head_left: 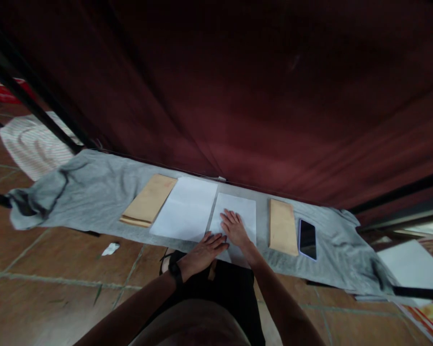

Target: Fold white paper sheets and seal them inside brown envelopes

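Grey cloth-covered surface (94,192) stood before dark red fabric (216,120), tiled floor (75,262) below. White sheet (242,204) lay nr the middle, under both hands: L hand (208,247) w/ fingers over its near-left edge, R hand (234,227) palm-down higher up, fingers a bit spread, neither gripping. Work looked approx. midway: this sheet was being pressed flat, any fold unclear. White paper (187,206) just left of it was prob. still to do. Brown envelopes (149,199) beyond that and brown packet (282,226) beside phone (308,239) at right: done or pending, couldn't tell
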A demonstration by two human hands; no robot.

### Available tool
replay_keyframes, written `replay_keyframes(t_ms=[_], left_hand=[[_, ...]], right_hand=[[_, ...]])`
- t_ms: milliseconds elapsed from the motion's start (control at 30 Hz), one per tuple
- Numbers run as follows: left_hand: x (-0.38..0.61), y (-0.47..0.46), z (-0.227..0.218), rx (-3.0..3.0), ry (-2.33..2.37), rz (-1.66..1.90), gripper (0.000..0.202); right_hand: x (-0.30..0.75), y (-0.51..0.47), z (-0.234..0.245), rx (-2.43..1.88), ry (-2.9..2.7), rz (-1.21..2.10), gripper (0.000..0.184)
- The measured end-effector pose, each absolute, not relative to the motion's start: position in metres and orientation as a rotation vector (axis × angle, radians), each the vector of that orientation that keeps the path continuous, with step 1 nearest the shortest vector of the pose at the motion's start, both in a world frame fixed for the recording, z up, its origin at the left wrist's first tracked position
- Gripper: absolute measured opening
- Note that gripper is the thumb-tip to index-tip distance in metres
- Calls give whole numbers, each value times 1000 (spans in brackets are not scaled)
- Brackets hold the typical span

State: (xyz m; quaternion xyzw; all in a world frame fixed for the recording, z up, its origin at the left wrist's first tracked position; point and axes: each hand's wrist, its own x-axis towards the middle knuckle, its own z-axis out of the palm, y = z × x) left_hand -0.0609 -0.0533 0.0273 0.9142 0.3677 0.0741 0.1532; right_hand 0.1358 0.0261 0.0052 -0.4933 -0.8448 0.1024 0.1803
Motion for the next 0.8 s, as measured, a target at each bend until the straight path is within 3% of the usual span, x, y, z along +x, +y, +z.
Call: replay_keyframes(t_ms=[533,800], left_hand=[[-72,-54,32,2534,1105,187,63],[-77,-52,34,2511,1121,205,67]], right_hand=[[204,67,-8,-1618,-2182,92,44],[186,26,-9,-1629,-2129,107,47]])
